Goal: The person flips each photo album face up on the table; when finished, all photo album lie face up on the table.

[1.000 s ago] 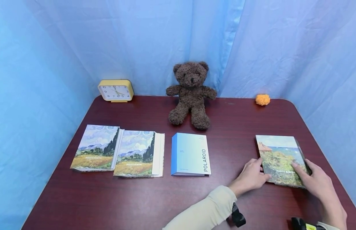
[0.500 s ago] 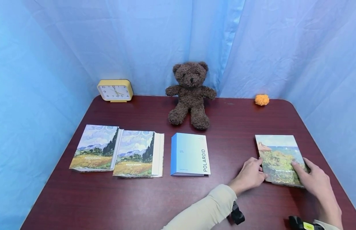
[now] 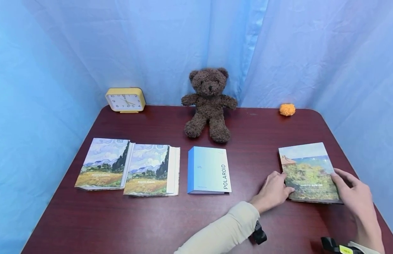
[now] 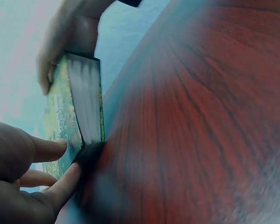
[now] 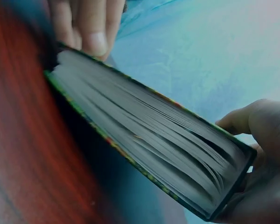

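A photo album (image 3: pixel 307 169) with a painted seaside cover is at the right of the table. My right hand (image 3: pixel 355 190) grips its right edge, thumb along the cover's border. At the lower left corner my left hand (image 3: pixel 274 190) pinches the album, thumb on the cover. In the right wrist view the album (image 5: pixel 144 130) is tilted, with its right side raised off the table and its page edges showing. The left wrist view has my left hand's fingers (image 4: pixel 60 186) at the low end of the album and my right hand (image 4: pixel 74 35) at the raised end.
Two photo albums with wheat-field covers, one (image 3: pixel 104 164) overlapped by the other (image 3: pixel 147 169), lie at the left. A blue Polaroid album (image 3: pixel 209 171) lies mid-table. Behind are a yellow clock (image 3: pixel 126 100), a brown teddy bear (image 3: pixel 210 106) and an orange ball-like bundle (image 3: pixel 287 109).
The seaside album's right side has come up, tilting its cover to the left. My right thumb has shifted from the cover to its right edge. My left hand stays at the lower left corner.
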`<action>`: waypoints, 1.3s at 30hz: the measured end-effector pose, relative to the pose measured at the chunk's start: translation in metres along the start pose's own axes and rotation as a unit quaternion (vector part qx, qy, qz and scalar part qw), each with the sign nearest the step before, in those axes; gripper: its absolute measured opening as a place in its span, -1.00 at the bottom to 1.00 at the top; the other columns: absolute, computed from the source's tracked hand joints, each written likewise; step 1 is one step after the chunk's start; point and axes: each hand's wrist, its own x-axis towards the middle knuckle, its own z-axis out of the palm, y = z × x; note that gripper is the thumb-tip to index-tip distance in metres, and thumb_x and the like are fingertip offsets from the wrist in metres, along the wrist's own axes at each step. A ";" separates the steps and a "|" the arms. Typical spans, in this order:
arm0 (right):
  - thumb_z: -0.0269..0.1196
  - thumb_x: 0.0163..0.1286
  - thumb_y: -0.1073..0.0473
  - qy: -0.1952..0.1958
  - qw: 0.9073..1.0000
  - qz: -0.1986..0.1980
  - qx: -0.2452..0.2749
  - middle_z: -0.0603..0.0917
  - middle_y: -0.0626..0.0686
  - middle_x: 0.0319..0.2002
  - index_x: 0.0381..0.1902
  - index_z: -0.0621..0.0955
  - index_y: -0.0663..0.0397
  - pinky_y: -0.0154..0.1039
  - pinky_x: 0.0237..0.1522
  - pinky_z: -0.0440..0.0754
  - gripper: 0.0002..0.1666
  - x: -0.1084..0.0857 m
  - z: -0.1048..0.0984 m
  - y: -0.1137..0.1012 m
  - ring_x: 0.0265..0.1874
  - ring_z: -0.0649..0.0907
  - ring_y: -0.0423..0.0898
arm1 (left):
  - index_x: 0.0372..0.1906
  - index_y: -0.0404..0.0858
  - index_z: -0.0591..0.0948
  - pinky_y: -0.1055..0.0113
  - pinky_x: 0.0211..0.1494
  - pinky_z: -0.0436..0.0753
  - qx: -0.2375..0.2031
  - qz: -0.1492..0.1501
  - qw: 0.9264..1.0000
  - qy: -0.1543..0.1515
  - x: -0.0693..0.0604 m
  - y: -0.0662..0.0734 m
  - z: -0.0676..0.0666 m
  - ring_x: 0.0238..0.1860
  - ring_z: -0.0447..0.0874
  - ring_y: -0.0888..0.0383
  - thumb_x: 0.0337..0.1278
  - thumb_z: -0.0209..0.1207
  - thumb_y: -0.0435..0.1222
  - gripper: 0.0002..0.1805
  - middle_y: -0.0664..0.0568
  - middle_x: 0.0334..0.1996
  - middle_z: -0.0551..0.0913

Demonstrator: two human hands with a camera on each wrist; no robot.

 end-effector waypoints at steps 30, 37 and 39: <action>0.01 0.40 -0.30 -0.047 0.998 -0.039 -0.013 0.30 0.51 0.28 0.49 0.11 0.08 -0.11 -0.31 0.56 -0.10 -0.010 -0.008 -0.037 -0.09 0.58 -0.09 | 0.40 0.15 0.30 0.47 0.25 0.36 -0.022 -0.009 0.998 -0.055 0.001 -0.011 -0.019 0.36 0.23 0.23 0.27 0.10 0.06 -0.39 0.15 0.38 0.29; 0.11 0.40 -0.18 -0.026 0.996 -0.073 0.049 0.49 -0.46 -0.29 0.43 0.29 -0.14 -0.34 -0.53 0.58 -0.29 -0.013 -0.009 -0.040 -0.48 0.59 -0.42 | 0.44 0.25 0.18 0.49 0.21 0.40 -0.091 -0.048 0.992 -0.070 0.001 -0.014 -0.020 0.34 0.23 0.32 0.24 0.14 0.05 -0.31 0.19 0.40 0.21; 0.12 0.40 -0.14 -0.028 0.994 -0.085 0.065 0.45 -0.57 -0.32 0.43 0.31 -0.14 -0.36 -0.52 0.59 -0.32 -0.013 -0.009 -0.040 -0.46 0.59 -0.44 | 0.44 0.23 0.19 0.51 0.19 0.41 -0.101 -0.050 0.991 -0.071 0.001 -0.015 -0.021 0.32 0.25 0.35 0.24 0.15 0.04 -0.31 0.18 0.39 0.23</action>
